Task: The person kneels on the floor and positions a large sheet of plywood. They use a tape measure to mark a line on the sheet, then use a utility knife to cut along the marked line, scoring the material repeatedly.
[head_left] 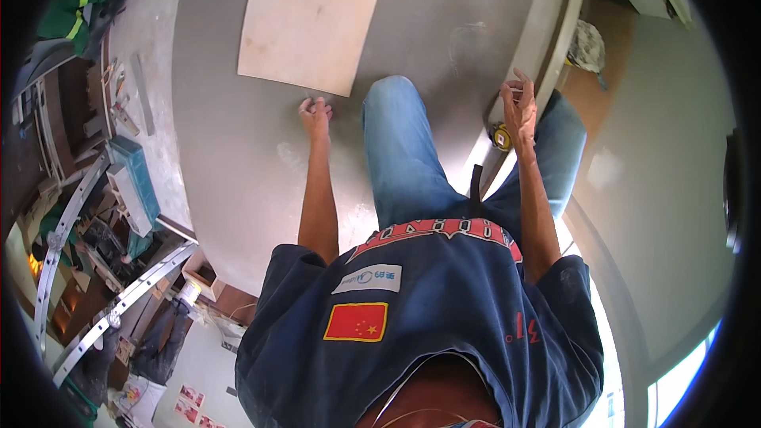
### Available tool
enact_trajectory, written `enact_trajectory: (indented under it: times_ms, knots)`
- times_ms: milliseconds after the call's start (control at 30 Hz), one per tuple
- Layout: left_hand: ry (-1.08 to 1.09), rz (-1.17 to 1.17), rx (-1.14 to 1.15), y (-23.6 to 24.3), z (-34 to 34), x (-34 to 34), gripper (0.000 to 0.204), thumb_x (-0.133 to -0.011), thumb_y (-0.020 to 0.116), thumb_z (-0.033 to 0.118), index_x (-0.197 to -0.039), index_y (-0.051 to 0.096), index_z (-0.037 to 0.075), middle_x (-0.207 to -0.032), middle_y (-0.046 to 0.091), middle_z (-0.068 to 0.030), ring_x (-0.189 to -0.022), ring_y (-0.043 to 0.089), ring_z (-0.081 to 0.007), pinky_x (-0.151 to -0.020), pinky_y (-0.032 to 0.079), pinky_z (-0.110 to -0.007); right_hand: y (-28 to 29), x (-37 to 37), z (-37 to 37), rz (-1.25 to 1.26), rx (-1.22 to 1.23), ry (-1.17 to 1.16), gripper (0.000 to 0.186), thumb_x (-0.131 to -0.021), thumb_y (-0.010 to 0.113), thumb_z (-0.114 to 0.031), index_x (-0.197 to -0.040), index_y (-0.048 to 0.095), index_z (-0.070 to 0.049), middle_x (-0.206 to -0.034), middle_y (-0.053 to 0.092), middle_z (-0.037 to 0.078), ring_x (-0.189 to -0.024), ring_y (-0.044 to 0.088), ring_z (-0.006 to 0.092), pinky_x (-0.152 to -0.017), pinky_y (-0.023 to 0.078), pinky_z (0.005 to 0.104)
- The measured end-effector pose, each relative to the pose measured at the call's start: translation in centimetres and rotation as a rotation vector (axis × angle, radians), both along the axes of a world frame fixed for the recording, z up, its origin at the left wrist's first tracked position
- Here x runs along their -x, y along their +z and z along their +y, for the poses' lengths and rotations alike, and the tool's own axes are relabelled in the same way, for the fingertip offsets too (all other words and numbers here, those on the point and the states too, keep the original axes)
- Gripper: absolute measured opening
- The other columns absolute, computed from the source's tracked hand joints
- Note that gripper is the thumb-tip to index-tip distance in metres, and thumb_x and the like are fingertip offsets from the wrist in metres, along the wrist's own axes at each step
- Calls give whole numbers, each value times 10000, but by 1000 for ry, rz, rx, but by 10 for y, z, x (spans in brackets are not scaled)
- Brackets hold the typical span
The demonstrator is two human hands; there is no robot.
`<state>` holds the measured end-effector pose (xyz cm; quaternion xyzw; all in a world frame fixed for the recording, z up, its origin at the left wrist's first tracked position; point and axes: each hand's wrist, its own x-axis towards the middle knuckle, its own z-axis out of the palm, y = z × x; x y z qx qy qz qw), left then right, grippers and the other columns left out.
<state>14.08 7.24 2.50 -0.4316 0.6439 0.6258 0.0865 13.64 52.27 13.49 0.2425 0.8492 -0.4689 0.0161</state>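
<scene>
A pale wooden board (313,20) lies on a large grey-brown surface (214,135), reaching past the top of the view. My left hand (317,116) is just below the board's near edge, fingers loosely bent and apart, with nothing seen in them. On the right, my right hand (520,111) is raised over a raised edge strip (547,28), its fingers partly bent and spread, holding nothing that shows. Close by that wrist sits a yellow and black tape measure (501,137). My knee in blue jeans (396,123) rests on the grey-brown surface.
At the left stand a metal ladder (119,313), a teal box (136,178) and cluttered tools. A long flat bar (141,95) lies beyond the surface's left edge. To the right, a pale bundle (587,46) sits beside a grey-green panel (666,103).
</scene>
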Motion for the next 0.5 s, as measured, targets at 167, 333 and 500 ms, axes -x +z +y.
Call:
enact_trajectory:
  times_ms: [167, 333, 500]
  knots:
    - [-82, 39, -63, 1, 7, -11, 551, -947, 629, 237, -1372, 351, 23, -1162, 606, -157, -1017, 648, -262, -878, 536, -367, 38, -41, 39, 47, -19, -134, 442, -919, 614, -184, -1326, 519, -42, -967, 683, 110, -819, 664, 196, -759, 534, 327]
    - [-96, 102, -224, -13, 21, 7, 514, -956, 616, 201, -1370, 354, 45, -1217, 587, -155, -1090, 624, -287, -896, 539, -386, 76, -94, 79, 186, -96, -302, 412, -937, 609, -193, -1319, 532, -59, -1026, 679, 113, -872, 667, 205, -760, 540, 334]
    - [-214, 28, -169, -29, 4, 2, 546, -979, 560, 260, -1424, 365, 11, -1369, 513, -177, -1198, 572, -333, -940, 518, -425, 68, -206, 126, 263, -201, -547, 354, -927, 595, -153, -1267, 547, -68, -975, 679, 95, -839, 685, 196, -781, 550, 325]
